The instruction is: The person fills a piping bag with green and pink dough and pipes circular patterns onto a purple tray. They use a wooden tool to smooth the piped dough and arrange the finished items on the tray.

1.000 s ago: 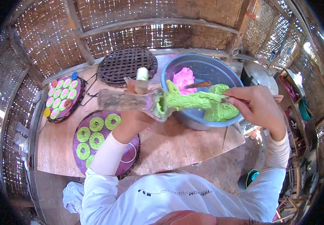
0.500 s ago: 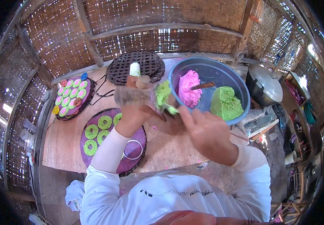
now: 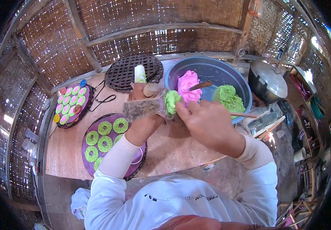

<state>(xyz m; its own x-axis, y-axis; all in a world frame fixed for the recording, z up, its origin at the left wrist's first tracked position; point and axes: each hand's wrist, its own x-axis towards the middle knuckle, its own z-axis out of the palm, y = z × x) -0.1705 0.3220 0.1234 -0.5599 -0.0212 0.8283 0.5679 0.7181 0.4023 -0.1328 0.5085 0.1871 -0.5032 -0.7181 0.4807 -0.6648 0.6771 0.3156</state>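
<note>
Far-left tray (image 3: 72,105): round, dark, on the bench (image 3: 173,147); filled with small pink and green rounds.
Purple tray (image 3: 96,151): nearer the body, just right of the first; carries green rings (image 3: 105,136), partly hidden under the left forearm.
Woven mat (image 3: 125,73): dark, round, at the bench's back edge.
Left hand (image 3: 146,101): raised over the bench, fingers wrapped around a press (image 3: 142,108), a grey-brown block with a white tube (image 3: 139,73) standing behind it.
Green dough (image 3: 172,101): lump at the press's right end, between both hands.
Right hand (image 3: 202,120): fingers pressed together on the green dough, touching it from the right.
Basin (image 3: 211,73): blue, behind the hands; holds a pink lump (image 3: 187,82), a green lump (image 3: 228,97) and a wooden stick (image 3: 200,85).
Pot (image 3: 267,80): metal, lidded, right of the basin, off the bench.
</note>
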